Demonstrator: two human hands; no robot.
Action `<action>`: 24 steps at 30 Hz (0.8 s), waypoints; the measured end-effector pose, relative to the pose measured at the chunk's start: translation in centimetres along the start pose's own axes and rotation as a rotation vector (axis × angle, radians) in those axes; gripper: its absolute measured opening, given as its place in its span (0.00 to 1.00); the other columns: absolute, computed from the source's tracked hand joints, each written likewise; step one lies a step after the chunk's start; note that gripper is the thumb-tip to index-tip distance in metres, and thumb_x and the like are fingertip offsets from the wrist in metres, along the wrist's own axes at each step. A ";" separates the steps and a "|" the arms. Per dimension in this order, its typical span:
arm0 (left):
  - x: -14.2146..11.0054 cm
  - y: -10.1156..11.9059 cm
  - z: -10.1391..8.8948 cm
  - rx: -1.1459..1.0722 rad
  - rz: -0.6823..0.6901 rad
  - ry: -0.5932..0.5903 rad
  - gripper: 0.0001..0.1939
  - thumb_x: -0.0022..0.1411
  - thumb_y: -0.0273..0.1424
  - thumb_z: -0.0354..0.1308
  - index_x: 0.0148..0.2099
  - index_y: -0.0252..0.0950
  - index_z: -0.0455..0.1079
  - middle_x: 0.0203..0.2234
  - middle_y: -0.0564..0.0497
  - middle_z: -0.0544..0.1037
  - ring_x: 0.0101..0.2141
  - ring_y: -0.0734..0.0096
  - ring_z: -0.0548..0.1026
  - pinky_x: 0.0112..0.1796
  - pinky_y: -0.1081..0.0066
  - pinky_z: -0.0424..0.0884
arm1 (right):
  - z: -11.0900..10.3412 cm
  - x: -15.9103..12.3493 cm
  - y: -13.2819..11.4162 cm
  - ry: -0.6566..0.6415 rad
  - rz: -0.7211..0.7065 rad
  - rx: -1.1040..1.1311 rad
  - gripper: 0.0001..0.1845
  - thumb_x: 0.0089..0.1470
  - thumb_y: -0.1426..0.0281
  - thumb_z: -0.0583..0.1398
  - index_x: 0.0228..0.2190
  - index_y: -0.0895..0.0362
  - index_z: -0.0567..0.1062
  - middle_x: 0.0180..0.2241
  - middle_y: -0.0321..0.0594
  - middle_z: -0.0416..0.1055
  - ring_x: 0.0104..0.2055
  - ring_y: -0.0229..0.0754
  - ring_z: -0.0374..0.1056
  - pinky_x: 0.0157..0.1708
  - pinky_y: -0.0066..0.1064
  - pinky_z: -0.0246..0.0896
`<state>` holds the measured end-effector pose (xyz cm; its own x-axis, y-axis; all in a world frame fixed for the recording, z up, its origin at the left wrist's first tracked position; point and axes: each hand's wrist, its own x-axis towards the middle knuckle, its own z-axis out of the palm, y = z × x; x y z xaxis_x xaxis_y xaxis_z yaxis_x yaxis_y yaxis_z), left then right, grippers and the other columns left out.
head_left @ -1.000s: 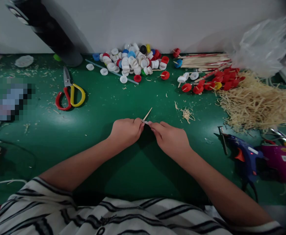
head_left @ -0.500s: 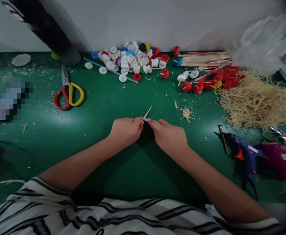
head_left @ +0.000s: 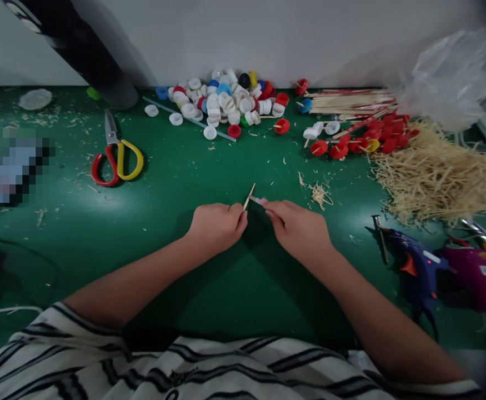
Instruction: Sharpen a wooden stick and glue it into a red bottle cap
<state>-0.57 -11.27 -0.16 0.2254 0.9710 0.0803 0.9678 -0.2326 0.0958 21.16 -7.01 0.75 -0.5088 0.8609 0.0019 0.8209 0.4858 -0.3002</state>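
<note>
At the near edge, a striped shirt (head_left: 226, 369) was noted; at near right, a blue glue gun (head_left: 417, 258). Both hands were held close but apart over the green table (head_left: 226, 300). Between thumb and fingers of the left hand (head_left: 218, 225), a thin, pale stick (head_left: 251, 190) was pinched, slanted far and right, its free end tapered. A flat grey blade (head_left: 257, 200) was clasped in the right hand (head_left: 303, 230), its tip seen at the stick; contact could not be confirmed. Farther right, curled shavings (head_left: 321, 194) were observed; farther left, scissors (head_left: 120, 158). Along the far wall, plastic caps (head_left: 226, 103) were heaped.
</note>
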 end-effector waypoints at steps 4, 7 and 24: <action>0.0 0.1 0.0 0.025 -0.008 -0.006 0.23 0.76 0.37 0.47 0.35 0.34 0.79 0.22 0.43 0.81 0.25 0.62 0.78 0.26 0.66 0.45 | 0.0 -0.7 -1.2 -0.068 -0.005 0.026 0.22 0.75 0.63 0.53 0.59 0.43 0.81 0.49 0.37 0.84 0.38 0.42 0.77 0.27 0.34 0.49; 0.1 0.1 0.0 0.028 0.001 -0.002 0.22 0.76 0.37 0.47 0.35 0.34 0.78 0.23 0.42 0.81 0.26 0.61 0.79 0.26 0.66 0.46 | -0.3 -0.6 -1.5 -0.104 0.013 0.010 0.22 0.75 0.63 0.52 0.59 0.42 0.81 0.50 0.36 0.84 0.40 0.42 0.77 0.27 0.33 0.49; 0.4 0.3 -0.2 0.049 -0.045 -0.102 0.24 0.76 0.38 0.45 0.38 0.33 0.80 0.25 0.40 0.83 0.26 0.59 0.79 0.25 0.67 0.49 | 0.0 0.0 -2.8 -0.125 0.026 -0.153 0.26 0.77 0.63 0.47 0.64 0.44 0.77 0.44 0.40 0.82 0.33 0.40 0.71 0.26 0.37 0.37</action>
<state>-0.19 -10.93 0.06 0.1894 0.9816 -0.0249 0.9810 -0.1880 0.0486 18.87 -8.36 1.62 -0.5069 0.8529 -0.1251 0.8594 0.4888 -0.1500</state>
